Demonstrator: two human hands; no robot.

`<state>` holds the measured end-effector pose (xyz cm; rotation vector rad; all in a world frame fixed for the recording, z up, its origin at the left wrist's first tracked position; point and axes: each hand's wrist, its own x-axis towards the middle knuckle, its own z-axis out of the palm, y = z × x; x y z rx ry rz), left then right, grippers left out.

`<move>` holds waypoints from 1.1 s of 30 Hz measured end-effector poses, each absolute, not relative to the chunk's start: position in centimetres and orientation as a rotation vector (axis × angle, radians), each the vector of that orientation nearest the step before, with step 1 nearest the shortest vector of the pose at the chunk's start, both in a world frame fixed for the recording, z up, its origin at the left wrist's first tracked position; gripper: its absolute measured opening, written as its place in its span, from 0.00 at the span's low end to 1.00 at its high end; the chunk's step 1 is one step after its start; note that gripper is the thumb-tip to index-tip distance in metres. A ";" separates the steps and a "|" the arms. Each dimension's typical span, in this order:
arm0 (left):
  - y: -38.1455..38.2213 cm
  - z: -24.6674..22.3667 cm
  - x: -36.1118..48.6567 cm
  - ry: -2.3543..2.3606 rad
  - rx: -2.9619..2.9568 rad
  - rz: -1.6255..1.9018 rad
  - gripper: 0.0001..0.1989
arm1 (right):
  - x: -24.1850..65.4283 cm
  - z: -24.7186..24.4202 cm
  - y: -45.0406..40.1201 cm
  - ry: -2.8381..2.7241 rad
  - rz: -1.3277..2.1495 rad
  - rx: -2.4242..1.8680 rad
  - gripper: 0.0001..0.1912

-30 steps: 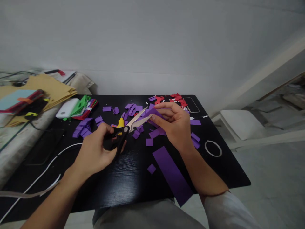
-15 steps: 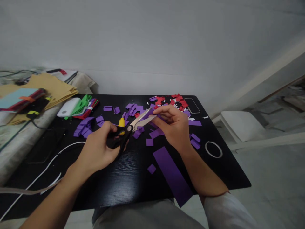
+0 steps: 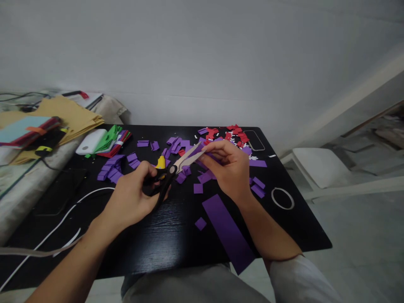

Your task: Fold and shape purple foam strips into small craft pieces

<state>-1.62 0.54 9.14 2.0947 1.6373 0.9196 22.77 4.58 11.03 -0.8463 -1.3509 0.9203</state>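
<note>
My left hand (image 3: 139, 189) is wrapped round the black handles of a pair of scissors (image 3: 173, 169), whose pale blades point up and to the right. Between the blade tips and my right hand (image 3: 229, 164) is a small purple paper piece (image 3: 198, 149), pinched by my right thumb and fingers. The part inside the right fingers is hidden. Below the hands, a long purple paper strip (image 3: 229, 233) lies slanted over the table's front edge, with small purple squares (image 3: 198, 188) beside it. A yellow-capped bottle (image 3: 161, 162) is partly hidden behind the scissors.
Folded purple pieces (image 3: 112, 167) and red scraps (image 3: 243, 136) lie on the black table (image 3: 164, 240). A silver ring (image 3: 283, 198) is at the right. Green folded paper (image 3: 109, 139) and a white device (image 3: 91, 142) are at the left, near a white cable (image 3: 66, 216).
The scissor blades have closed somewhat around the purple paper piece. Both hands stay in nearly the same place, and the papers on the table look unchanged.
</note>
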 end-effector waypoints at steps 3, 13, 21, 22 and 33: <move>0.6 9.4 -1.5 1.646 2.067 0.909 0.15 | 22.7 11.1 4.6 -1.337 0.925 -0.843 0.09; 0.7 9.8 -1.2 1.659 2.088 0.885 0.13 | 22.6 11.2 4.4 -1.317 0.932 -0.820 0.08; 0.8 9.1 -1.7 1.623 2.130 0.918 0.12 | 22.6 11.3 4.3 -1.333 0.903 -0.852 0.09; 0.8 9.0 -1.7 1.618 2.132 0.925 0.12 | 22.6 11.3 4.3 -1.333 0.905 -0.851 0.08; 0.0 6.5 -2.5 1.739 2.000 0.806 0.22 | 23.6 11.7 5.0 -1.269 0.947 -0.932 0.09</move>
